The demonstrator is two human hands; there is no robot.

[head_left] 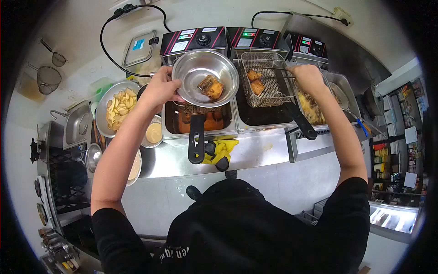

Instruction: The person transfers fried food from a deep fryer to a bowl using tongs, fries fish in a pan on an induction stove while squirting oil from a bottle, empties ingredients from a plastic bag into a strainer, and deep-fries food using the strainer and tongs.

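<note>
My left hand (160, 87) grips the rim of a steel bowl (182, 68), held over the left fryer. One browned fried piece (211, 86) lies inside the bowl. To its right, a wire fry basket (269, 98) with a black handle (299, 119) sits above the middle fryer. Browned fried pieces (257, 86) rest in that basket. My right hand (310, 77) is closed around thin metal tongs (280, 69) that reach over the basket. A second black basket handle (197, 139) sticks out below the bowl, from the left fryer (230, 121).
Bubbling oil with yellow food (310, 109) fills the right fryer. A bowl of cut potatoes (119, 109) and bowls of batter (154, 132) stand left. A yellow and black cloth or glove (223, 148) lies on the steel counter (269, 153). Strainers (48, 80) hang on the wall.
</note>
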